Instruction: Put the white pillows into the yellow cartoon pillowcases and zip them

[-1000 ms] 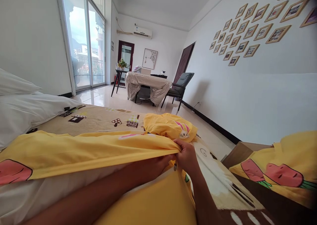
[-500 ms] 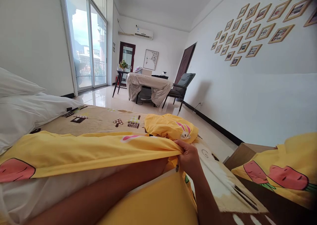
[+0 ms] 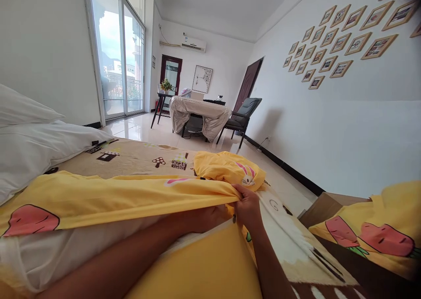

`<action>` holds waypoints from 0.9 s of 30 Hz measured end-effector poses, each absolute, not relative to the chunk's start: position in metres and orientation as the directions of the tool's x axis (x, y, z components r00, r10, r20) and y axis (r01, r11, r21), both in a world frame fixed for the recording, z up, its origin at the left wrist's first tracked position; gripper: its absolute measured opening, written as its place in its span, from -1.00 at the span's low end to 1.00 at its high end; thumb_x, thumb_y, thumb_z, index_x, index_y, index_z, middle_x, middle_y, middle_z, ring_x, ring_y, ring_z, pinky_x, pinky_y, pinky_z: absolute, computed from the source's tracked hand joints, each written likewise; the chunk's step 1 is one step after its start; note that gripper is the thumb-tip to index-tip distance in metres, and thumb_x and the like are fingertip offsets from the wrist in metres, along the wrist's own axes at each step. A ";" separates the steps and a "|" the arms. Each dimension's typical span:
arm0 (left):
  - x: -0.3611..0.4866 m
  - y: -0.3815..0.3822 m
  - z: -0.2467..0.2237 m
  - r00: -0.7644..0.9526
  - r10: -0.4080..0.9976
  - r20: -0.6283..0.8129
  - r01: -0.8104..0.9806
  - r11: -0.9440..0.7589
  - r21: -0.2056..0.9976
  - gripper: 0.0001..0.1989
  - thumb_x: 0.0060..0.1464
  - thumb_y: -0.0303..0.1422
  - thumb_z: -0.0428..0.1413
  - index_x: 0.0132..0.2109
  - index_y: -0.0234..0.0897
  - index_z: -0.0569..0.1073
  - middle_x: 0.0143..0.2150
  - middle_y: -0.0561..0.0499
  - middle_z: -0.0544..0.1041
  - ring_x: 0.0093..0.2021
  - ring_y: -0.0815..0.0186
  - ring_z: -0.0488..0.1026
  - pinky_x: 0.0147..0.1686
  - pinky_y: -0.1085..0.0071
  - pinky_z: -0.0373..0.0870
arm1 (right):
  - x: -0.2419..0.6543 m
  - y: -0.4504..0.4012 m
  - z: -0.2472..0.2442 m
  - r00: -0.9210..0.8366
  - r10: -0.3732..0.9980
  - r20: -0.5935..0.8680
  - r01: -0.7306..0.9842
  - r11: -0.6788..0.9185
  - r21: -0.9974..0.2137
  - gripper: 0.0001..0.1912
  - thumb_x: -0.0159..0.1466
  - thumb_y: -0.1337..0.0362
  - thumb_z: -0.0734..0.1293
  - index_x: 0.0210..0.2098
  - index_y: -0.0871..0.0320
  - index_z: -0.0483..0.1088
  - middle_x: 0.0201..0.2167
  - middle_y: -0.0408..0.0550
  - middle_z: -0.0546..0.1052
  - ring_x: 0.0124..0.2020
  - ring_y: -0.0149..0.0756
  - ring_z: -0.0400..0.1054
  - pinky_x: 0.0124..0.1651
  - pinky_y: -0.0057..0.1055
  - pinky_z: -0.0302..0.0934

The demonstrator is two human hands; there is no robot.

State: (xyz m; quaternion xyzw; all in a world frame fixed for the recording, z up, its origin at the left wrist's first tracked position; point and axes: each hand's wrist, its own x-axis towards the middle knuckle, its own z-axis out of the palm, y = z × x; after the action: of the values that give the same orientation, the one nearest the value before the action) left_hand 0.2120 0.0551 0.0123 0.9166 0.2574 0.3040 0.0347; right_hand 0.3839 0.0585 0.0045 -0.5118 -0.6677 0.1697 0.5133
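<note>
My right hand (image 3: 247,206) is closed on the edge of a yellow fabric cover (image 3: 115,202) printed with carrots and a rabbit. That edge is pulled taut from the left side to my fist. My left arm reaches in through the cover's opening, beneath the raised edge. My left hand (image 3: 213,218) shows only in part there, close to my right hand; its fingers are hidden in shadow and cloth. Whitish filling or cloth (image 3: 95,242) lies inside, along my left forearm. The cover's lower yellow panel (image 3: 204,264) has a pale strip along its edge.
A bunched yellow rabbit-print cloth (image 3: 226,167) rests on the patterned beige blanket (image 3: 131,158). White pillows (image 3: 42,141) lie at left. At right, carrot-print cloth (image 3: 378,233) hangs over a cardboard box (image 3: 329,207). Farther off stand a covered table (image 3: 200,108) and a chair (image 3: 246,112).
My left hand has drawn back slightly to the left, and more of it shows in the opening. My right hand keeps its grip on the cover's edge. The view has shifted slightly.
</note>
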 end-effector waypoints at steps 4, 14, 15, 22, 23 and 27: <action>0.212 0.060 0.010 0.648 0.593 0.478 0.385 -0.797 0.466 -0.62 0.22 -0.28 -0.19 0.14 -0.10 0.29 0.18 0.05 0.34 0.16 0.21 0.25 0.18 0.26 0.19 | 0.383 0.059 0.003 0.084 0.845 0.528 0.514 0.417 -0.750 -0.67 -0.07 0.39 0.23 -0.33 0.18 0.51 -0.42 -0.14 0.55 -0.37 -0.27 0.39 -0.31 -0.47 0.24; 0.208 0.077 -0.018 0.571 0.742 0.353 0.468 -0.647 0.602 -0.55 0.17 -0.20 -0.09 0.21 -0.08 0.22 0.26 -0.01 0.24 0.26 0.09 0.10 0.26 0.10 0.03 | 0.382 0.062 -0.001 0.089 0.836 0.541 0.553 0.410 -0.725 -0.62 -0.09 0.39 0.18 -0.32 0.16 0.52 -0.42 -0.14 0.57 -0.36 -0.25 0.41 -0.30 -0.45 0.24; 0.206 0.075 -0.016 0.589 0.711 0.384 0.440 -0.681 0.586 -0.55 0.19 -0.21 -0.10 0.21 -0.06 0.21 0.27 0.01 0.22 0.27 0.10 0.09 0.27 0.09 -0.01 | 0.383 0.063 -0.002 0.090 0.838 0.539 0.559 0.405 -0.724 -0.61 -0.09 0.39 0.18 -0.32 0.16 0.53 -0.42 -0.15 0.57 -0.36 -0.25 0.40 -0.30 -0.45 0.24; 0.204 0.069 -0.007 0.653 0.626 0.426 0.355 -0.750 0.558 -0.57 0.25 -0.23 -0.15 0.25 0.01 0.15 0.31 0.12 0.16 0.24 0.20 0.16 0.27 0.15 0.03 | 0.384 0.069 -0.006 0.088 0.847 0.525 0.582 0.384 -0.717 -0.58 -0.11 0.41 0.16 -0.32 0.14 0.53 -0.40 -0.13 0.58 -0.33 -0.23 0.40 -0.28 -0.43 0.24; 0.206 0.068 -0.006 0.649 0.608 0.458 0.350 -0.773 0.530 -0.57 0.25 -0.23 -0.15 0.24 0.01 0.16 0.31 0.13 0.16 0.24 0.22 0.16 0.27 0.18 0.04 | 0.383 0.069 -0.006 0.084 0.851 0.518 0.569 0.386 -0.726 -0.58 -0.11 0.41 0.17 -0.32 0.14 0.53 -0.40 -0.13 0.58 -0.34 -0.23 0.40 -0.28 -0.43 0.24; 0.212 0.057 -0.002 0.686 0.448 0.573 0.317 -0.893 0.319 -0.65 0.26 -0.37 -0.20 0.05 -0.13 0.40 0.25 0.04 0.26 0.26 0.27 0.13 0.28 0.27 0.01 | 0.379 0.066 -0.003 0.042 0.883 0.467 0.498 0.387 -0.776 -0.65 -0.09 0.40 0.21 -0.33 0.15 0.52 -0.43 -0.13 0.56 -0.39 -0.27 0.39 -0.32 -0.45 0.25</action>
State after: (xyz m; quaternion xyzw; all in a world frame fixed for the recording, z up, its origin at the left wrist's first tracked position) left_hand 0.2121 0.0573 -0.0020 0.9131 0.2095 0.3361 0.0973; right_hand 0.3792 0.0662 -0.0031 -0.5193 -0.6648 0.1923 0.5013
